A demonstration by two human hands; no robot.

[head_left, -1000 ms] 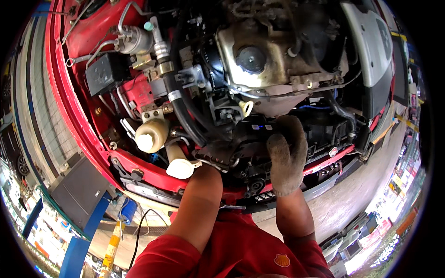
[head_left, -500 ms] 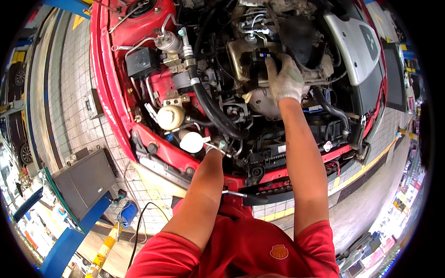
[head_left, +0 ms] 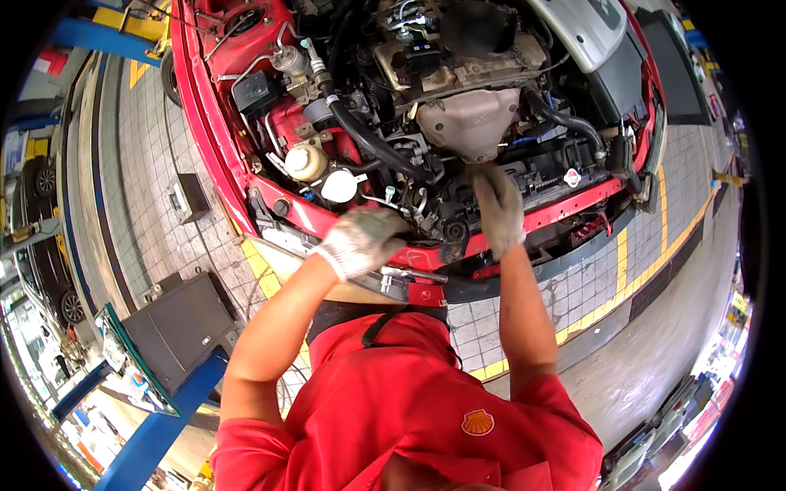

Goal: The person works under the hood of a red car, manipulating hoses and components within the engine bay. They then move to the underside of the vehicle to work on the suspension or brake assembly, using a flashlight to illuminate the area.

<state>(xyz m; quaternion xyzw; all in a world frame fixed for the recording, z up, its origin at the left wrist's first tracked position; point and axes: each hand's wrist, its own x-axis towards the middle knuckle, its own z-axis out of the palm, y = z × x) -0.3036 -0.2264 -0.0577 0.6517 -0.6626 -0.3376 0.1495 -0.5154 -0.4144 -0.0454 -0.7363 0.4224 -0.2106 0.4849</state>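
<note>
My left hand [head_left: 366, 240], in a pale knit work glove, is over the red front panel [head_left: 332, 221] of the car, thumb and fingers apart with nothing seen between them. Farther right, my right hand [head_left: 498, 209], gloved too, is blurred above the black radiator top [head_left: 536, 180]; its fingertips point toward the bottom of the grey heat shield [head_left: 471, 119], and whether they grip anything is unclear. A ratchet-like tool [head_left: 415, 276] with a chrome shaft and dark grip lies across the front edge. On the engine sits a small black box [head_left: 422, 56] with a blue spot.
Left of the engine stand a cream reservoir [head_left: 305, 162], a white round cap [head_left: 340, 186] and a thick black hose [head_left: 368, 147]. A silver-grey cover [head_left: 585, 33] lies at the far right of the bay. A grey cabinet [head_left: 180, 327] and blue lift arm [head_left: 155, 434] are at lower left.
My right hand has left the black box on the engine and come down toward the radiator. My left hand has risen out from behind the front panel. The view has shifted.
</note>
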